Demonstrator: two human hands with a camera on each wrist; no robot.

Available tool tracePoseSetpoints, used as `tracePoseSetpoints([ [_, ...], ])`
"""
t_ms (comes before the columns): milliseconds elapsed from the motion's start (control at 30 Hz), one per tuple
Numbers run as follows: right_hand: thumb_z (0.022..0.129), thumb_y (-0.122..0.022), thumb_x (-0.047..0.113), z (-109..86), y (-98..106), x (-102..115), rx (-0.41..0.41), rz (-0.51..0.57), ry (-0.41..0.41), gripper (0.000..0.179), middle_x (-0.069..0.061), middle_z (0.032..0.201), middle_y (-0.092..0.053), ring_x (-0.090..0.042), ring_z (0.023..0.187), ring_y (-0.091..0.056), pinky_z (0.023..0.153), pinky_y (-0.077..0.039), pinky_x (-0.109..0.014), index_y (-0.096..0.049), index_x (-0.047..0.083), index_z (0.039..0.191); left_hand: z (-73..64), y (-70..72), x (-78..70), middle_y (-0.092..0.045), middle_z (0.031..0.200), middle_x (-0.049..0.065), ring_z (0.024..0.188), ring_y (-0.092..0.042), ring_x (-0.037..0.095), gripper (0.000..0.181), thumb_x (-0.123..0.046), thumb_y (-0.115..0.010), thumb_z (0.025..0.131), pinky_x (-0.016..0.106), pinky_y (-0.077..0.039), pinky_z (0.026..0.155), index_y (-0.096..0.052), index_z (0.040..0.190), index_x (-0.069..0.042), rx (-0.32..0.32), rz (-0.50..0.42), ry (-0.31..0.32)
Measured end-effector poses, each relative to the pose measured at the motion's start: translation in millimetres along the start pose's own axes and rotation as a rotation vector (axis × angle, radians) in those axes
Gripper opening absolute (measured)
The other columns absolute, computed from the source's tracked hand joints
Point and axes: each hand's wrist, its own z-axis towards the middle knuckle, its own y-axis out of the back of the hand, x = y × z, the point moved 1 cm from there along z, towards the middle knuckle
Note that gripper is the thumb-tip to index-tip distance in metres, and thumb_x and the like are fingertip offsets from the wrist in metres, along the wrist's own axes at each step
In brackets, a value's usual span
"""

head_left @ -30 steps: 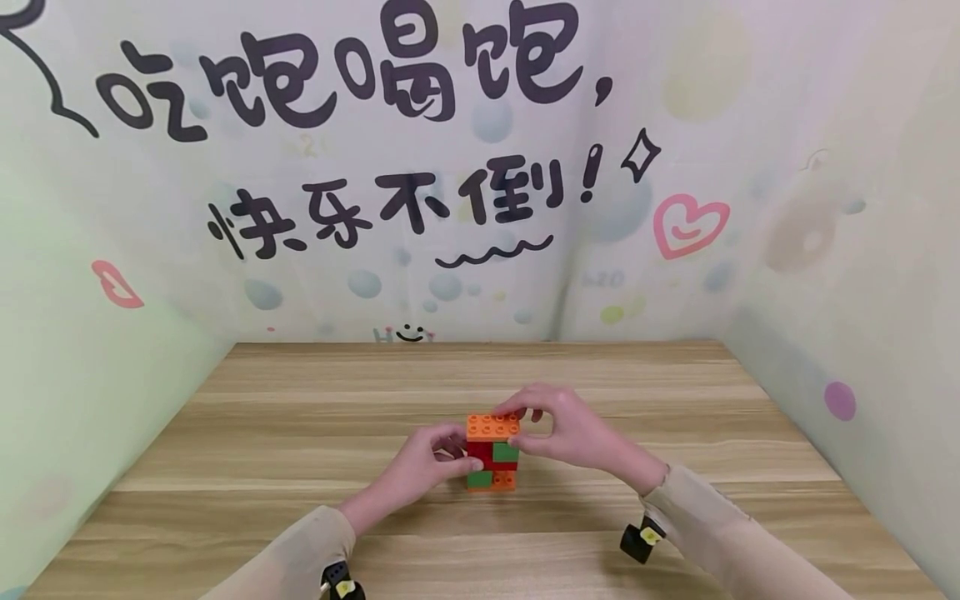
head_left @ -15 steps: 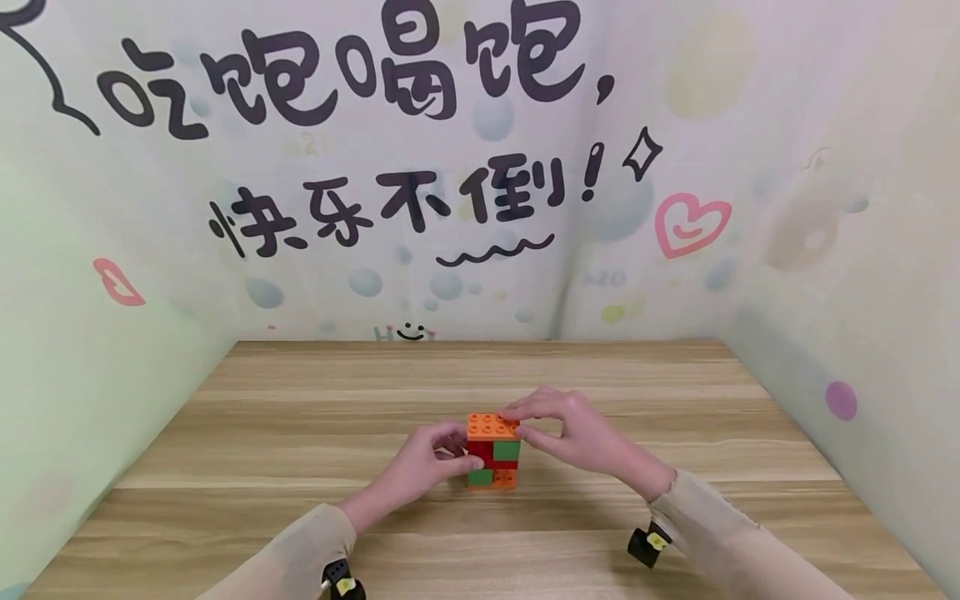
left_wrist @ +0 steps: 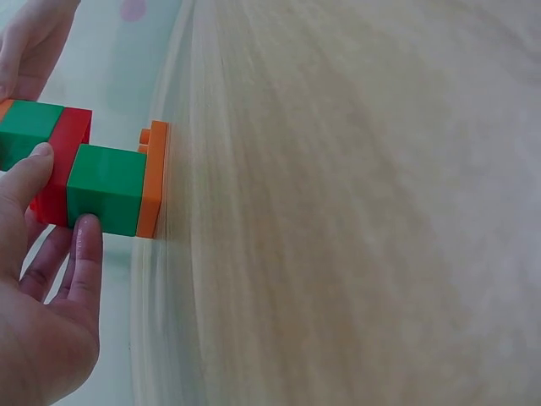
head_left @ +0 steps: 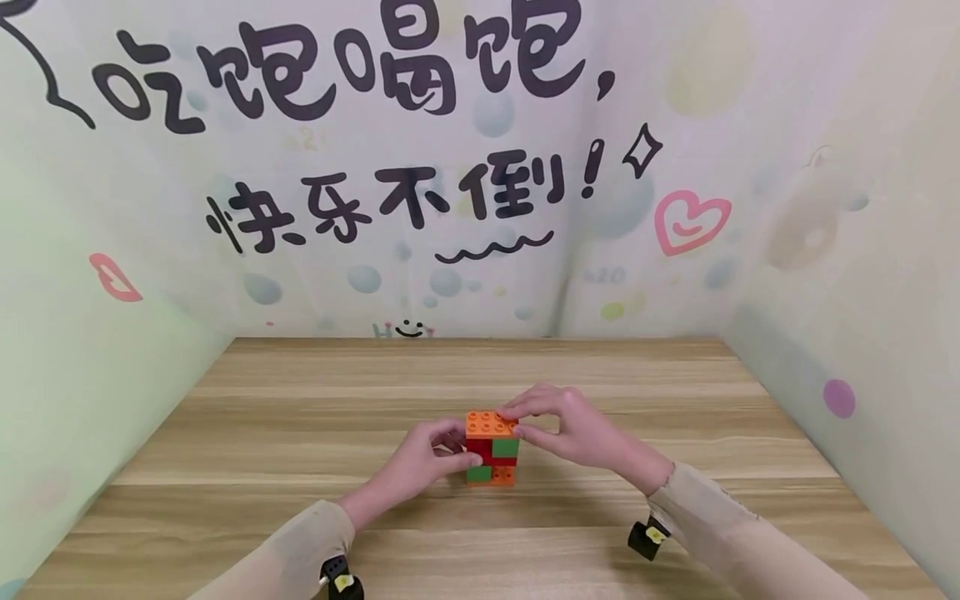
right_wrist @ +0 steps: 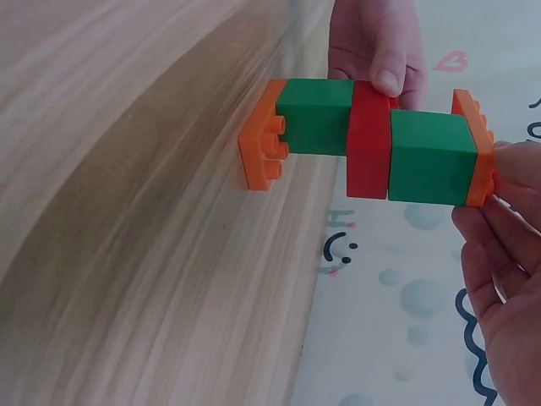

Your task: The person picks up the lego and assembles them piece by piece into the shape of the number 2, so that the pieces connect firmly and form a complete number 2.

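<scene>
A small tower of toy building bricks stands upright on the wooden table. It has an orange base plate (right_wrist: 256,156), a lower green brick (right_wrist: 314,118), a red brick (right_wrist: 369,152), an upper green brick (right_wrist: 431,161) and a studded orange top plate (head_left: 483,425). From the left side, my left hand (head_left: 427,458) grips the tower's middle, thumb on the red brick and fingers by the lower green one. My right hand (head_left: 573,429) pinches the right end of the top plate between thumb and fingers, covering some studs.
The wooden table (head_left: 300,400) ends at a printed backdrop (head_left: 337,283) behind. Pale side walls (head_left: 847,333) flank it. A small black wrist camera (head_left: 647,537) hangs under the right sleeve.
My right thumb has slid up from the tower's front right side to the top plate's corner, with the hand shifting slightly right. The left hand keeps its hold and the tower stays put.
</scene>
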Motion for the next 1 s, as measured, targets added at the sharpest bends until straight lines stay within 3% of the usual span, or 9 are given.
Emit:
tracePoseSetpoints([
  [333, 0.093, -0.07, 0.022, -1.0, -2, 2, -0.016, -0.043, 0.003, 0.027, 0.002, 0.117, -0.074, -0.014, 0.107, -0.067, 0.089, -0.057, -0.033, -0.072, 0.017, 0.119, 1.5, 1.8, 1.6, -0.071, 0.104, 0.01, 0.089, -0.064, 0.013, 0.034, -0.023, -0.078, 0.086, 0.019, -0.055, 0.077, -0.068, 0.115, -0.007, 0.007, 0.029, 0.002],
  [567, 0.094, -0.069, 0.025, -7.9, -7, -2, -0.084, -0.067, 0.02, 0.03, 0.008, 0.121, -0.071, -0.01, 0.11, -0.064, 0.089, -0.056, -0.033, -0.068, 0.022, 0.123, 4.1, 3.3, 1.2, -0.072, 0.1, 0.006, 0.088, -0.064, 0.011, 0.032, -0.024, -0.079, 0.085, 0.019, -0.056, 0.077, -0.069, 0.112, -0.009, 0.011, 0.059, 0.011],
  [767, 0.084, -0.079, 0.015, -14.3, -9, -5, -0.159, -0.145, 0.083, 0.045, 0.004, 0.125, -0.067, -0.014, 0.116, -0.061, 0.095, -0.055, -0.035, -0.066, 0.018, 0.126, 8.8, 4.6, 2.5, -0.072, 0.096, 0.008, 0.086, -0.064, 0.01, 0.028, -0.025, -0.077, 0.086, 0.02, -0.055, 0.076, -0.071, 0.108, -0.007, -0.003, 0.083, -0.02],
  [1000, 0.077, -0.085, 0.021, -17.8, -14, -13, -0.167, -0.205, 0.065, 0.06, 0.003, 0.13, -0.062, -0.014, 0.12, -0.055, 0.098, -0.053, -0.034, -0.061, 0.019, 0.132, 12.9, 6.6, 0.8, -0.073, 0.098, 0.005, 0.087, -0.064, 0.011, 0.027, -0.027, -0.074, 0.089, 0.021, -0.053, 0.077, -0.071, 0.111, -0.011, -0.02, 0.119, -0.015],
])
